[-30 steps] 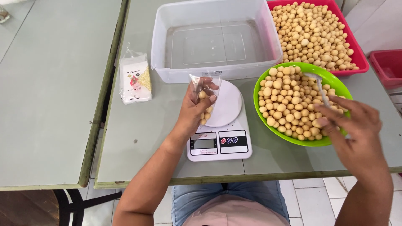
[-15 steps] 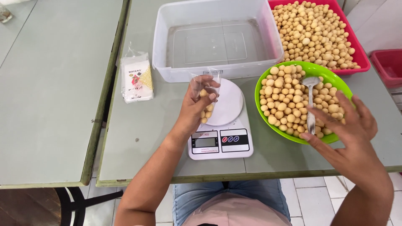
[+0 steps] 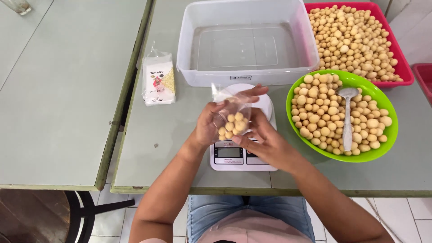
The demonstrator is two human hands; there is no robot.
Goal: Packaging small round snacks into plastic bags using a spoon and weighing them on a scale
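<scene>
Both my hands hold a small clear plastic bag (image 3: 232, 118) partly filled with round tan snack balls, just above a white digital kitchen scale (image 3: 240, 155). My left hand (image 3: 211, 126) grips the bag from the left, fingers curled over its top. My right hand (image 3: 263, 141) touches the bag's lower right side. A green bowl (image 3: 387, 137) full of the same tan balls sits to the right, with a metal spoon (image 3: 347, 121) lying on the heap.
An empty clear plastic tub (image 3: 245, 40) stands behind the scale. A red tray (image 3: 402, 63) heaped with tan balls is at the back right. A small stack of printed packets (image 3: 158, 81) lies to the left. A second table (image 3: 54, 90) adjoins on the left.
My right hand let go of the spoon, which now rests in the green bowl, and moved left to the bag. The bag came lower over the scale.
</scene>
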